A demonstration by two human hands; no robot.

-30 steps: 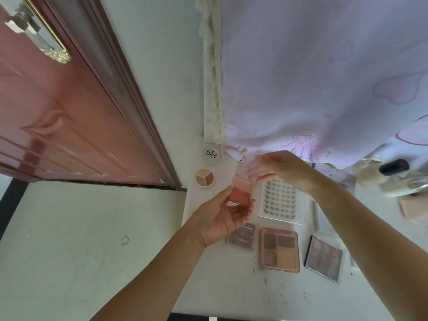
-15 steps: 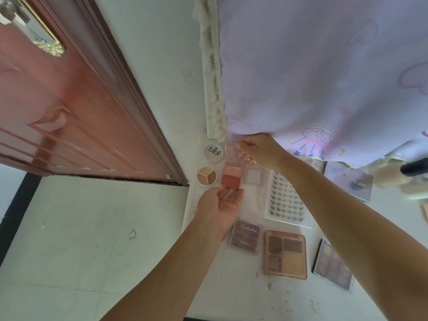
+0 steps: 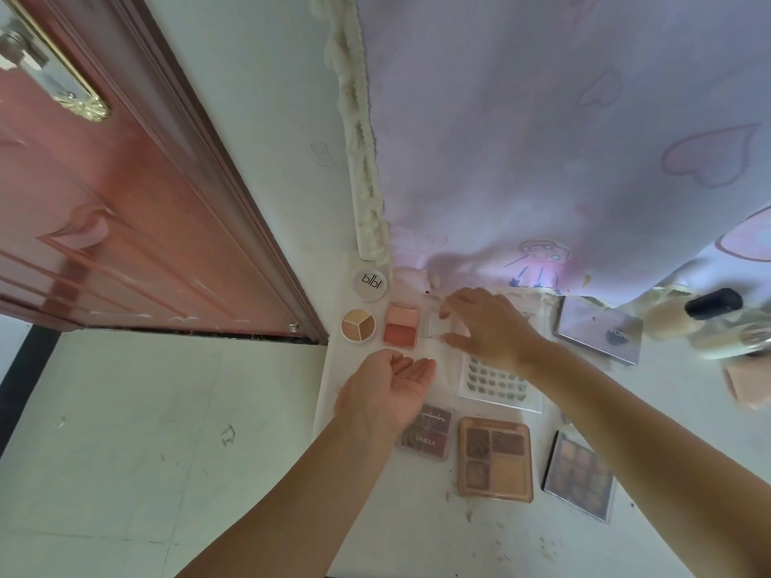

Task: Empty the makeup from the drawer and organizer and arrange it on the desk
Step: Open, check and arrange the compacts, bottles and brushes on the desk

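**White desk with makeup laid out by the door**

White is the colour of the desk (image 3: 417,531), and its top has small marks and crumbs on it. It stands in a corner, with a reddish-brown door (image 3: 125,227) on the left and a pale wall behind. A light purple curtain (image 3: 542,139) with hearts hangs down over the back of the desk. The floor (image 3: 125,431) beside the desk is pale and scuffed.

Makeup lies in rows on the desk. At the back left are a round white lid (image 3: 369,284) and a round three-colour pan (image 3: 358,325). Just beside the pan lies the pink blush palette (image 3: 400,326), open and flat. The right hand (image 3: 486,327) pinches a clear lid (image 3: 443,323) between thumb and fingers, right next to the blush palette. The left hand (image 3: 390,390) hovers in front of the blush palette, palm up, fingers relaxed, holding nothing.

Nearer the front lie a small dark palette (image 3: 429,431), a brown four-pan palette (image 3: 495,458) and a purple-grey palette (image 3: 578,477). A white sheet of lashes (image 3: 496,385) lies under the right wrist. A shiny silver case (image 3: 598,329) and some blurry bottles (image 3: 709,323) are on the right.
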